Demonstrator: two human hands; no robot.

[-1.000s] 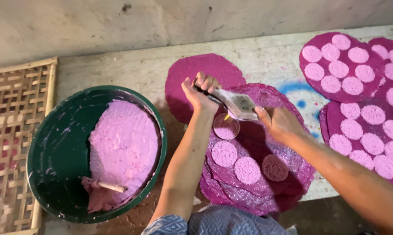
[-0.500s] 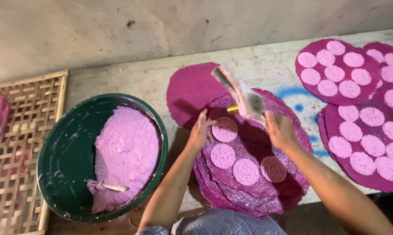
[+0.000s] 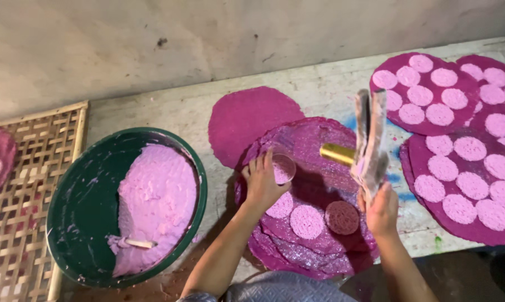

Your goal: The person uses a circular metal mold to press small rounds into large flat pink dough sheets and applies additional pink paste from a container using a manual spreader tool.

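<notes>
- Head view: the left hand now presses a small round ring onto the top purple sheet, having come down from the scraper.
- The right hand grips that scraper, now lifted upright.
- That reads as another disc being formed.
- On this sheet: three pink discs.
- One green basin of pink paste sits left on the bench.

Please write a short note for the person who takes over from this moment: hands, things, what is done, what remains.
Left hand: holds a small round ring mould on the top purple sheet.
Right hand: grip on a flat scraper tool, lifted upright.
Green basin with pink paste: at left.
Done: three discs on this sheet.
Left: most of the sheet is bare.
</notes>
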